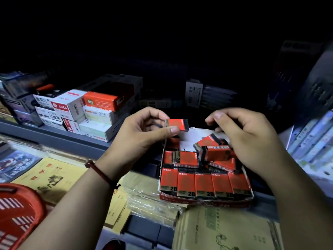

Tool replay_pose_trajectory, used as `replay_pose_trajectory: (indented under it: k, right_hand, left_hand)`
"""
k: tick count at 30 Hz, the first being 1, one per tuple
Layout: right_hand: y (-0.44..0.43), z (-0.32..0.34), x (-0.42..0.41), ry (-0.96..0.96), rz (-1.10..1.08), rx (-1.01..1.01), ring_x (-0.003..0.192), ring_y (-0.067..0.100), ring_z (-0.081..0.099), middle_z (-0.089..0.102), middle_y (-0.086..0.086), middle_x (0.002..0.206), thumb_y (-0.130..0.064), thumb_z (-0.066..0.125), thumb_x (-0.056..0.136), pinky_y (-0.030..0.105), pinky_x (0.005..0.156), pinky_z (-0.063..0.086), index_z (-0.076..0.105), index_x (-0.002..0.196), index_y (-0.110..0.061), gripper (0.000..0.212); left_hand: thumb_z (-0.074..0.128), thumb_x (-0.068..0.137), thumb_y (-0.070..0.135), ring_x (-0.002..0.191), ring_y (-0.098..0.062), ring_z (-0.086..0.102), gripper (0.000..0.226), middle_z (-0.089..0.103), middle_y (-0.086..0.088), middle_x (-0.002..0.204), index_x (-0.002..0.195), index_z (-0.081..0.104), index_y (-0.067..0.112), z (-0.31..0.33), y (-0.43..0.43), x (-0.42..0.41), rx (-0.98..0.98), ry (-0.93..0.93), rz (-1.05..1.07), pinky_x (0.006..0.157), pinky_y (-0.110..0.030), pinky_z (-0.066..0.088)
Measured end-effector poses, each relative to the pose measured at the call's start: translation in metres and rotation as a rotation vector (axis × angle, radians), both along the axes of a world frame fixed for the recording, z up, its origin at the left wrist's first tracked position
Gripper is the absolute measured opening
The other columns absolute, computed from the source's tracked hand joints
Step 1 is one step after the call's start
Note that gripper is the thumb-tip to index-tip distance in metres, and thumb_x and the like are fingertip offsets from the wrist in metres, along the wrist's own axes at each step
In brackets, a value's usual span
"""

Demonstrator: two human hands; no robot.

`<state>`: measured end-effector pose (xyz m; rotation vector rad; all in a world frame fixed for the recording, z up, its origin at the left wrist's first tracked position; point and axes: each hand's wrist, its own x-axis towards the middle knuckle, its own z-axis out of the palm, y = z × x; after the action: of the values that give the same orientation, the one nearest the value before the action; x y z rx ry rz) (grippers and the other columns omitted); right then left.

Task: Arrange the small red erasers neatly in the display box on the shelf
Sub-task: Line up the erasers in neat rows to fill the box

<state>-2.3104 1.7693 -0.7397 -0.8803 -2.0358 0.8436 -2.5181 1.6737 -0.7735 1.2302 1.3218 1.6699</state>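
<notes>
A shallow red and white display box [205,200] rests on stacked paper goods at the shelf front. Several small red erasers marked 2B stand in a neat front row [203,184]. Behind them, others lie loose and tilted [215,152]. My left hand [142,134] pinches one red eraser [177,125] between thumb and fingers, above the box's back left corner. Over the box's right side hovers my right hand [246,138], fingers curled and slightly apart, with nothing seen in it.
Stacked white and orange stationery boxes [86,112] fill the shelf to the left. A red basket [18,213] sits at the lower left. Yellow exercise books [54,177] and brown paper packs [225,230] lie below the box. Books [313,138] stand at the right.
</notes>
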Motion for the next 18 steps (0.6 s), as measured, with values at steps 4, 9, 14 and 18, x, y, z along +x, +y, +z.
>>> replay_pose_trajectory:
  k: [4, 9, 14, 18]
  right_hand:
    - [-0.004, 0.012, -0.007, -0.022, 0.041, 0.029, 0.089, -0.005, 0.067, 0.074, -0.022, 0.092, -0.039, 0.06, 0.097, 0.02, 0.079, 0.049, 0.074, 0.092, -0.033, 0.017]
    - [-0.008, 0.017, -0.015, -0.086, 0.104, 0.004, 0.083, 0.004, 0.07, 0.075, -0.014, 0.09, -0.037, 0.074, 0.088, 0.023, 0.075, 0.057, 0.074, 0.095, -0.036, 0.007]
    - [-0.009, 0.018, -0.02, -0.043, 0.161, -0.101, 0.078, 0.013, 0.075, 0.078, -0.009, 0.084, -0.02, 0.08, 0.084, 0.042, 0.081, 0.061, 0.073, 0.097, -0.028, 0.017]
    - [-0.004, 0.016, -0.023, -0.007, 0.065, -0.072, 0.078, 0.006, 0.071, 0.076, -0.005, 0.084, -0.02, 0.08, 0.085, 0.023, 0.075, 0.056, 0.075, 0.088, -0.026, 0.008]
  left_hand:
    - [0.085, 0.069, 0.011, 0.084, -0.033, 0.065, 0.04, 0.072, -0.014, 0.088, 0.101, 0.064, 0.003, 0.0, 0.001, 0.002, 0.019, -0.042, -0.001, 0.077, -0.033, 0.057]
    - [0.092, 0.067, 0.013, 0.08, -0.036, 0.05, 0.038, 0.071, -0.016, 0.087, 0.096, 0.068, 0.009, -0.002, 0.003, 0.003, 0.05, -0.038, -0.032, 0.078, -0.052, 0.041]
    - [0.089, 0.065, 0.012, 0.065, -0.015, 0.043, 0.039, 0.066, 0.002, 0.08, 0.096, 0.066, 0.009, -0.001, -0.001, 0.005, 0.039, 0.089, -0.051, 0.064, -0.028, 0.039]
    - [0.093, 0.067, 0.02, 0.071, -0.015, 0.047, 0.036, 0.056, 0.006, 0.076, 0.094, 0.069, 0.018, -0.004, -0.001, 0.003, -0.018, 0.194, -0.003, 0.068, -0.032, 0.042]
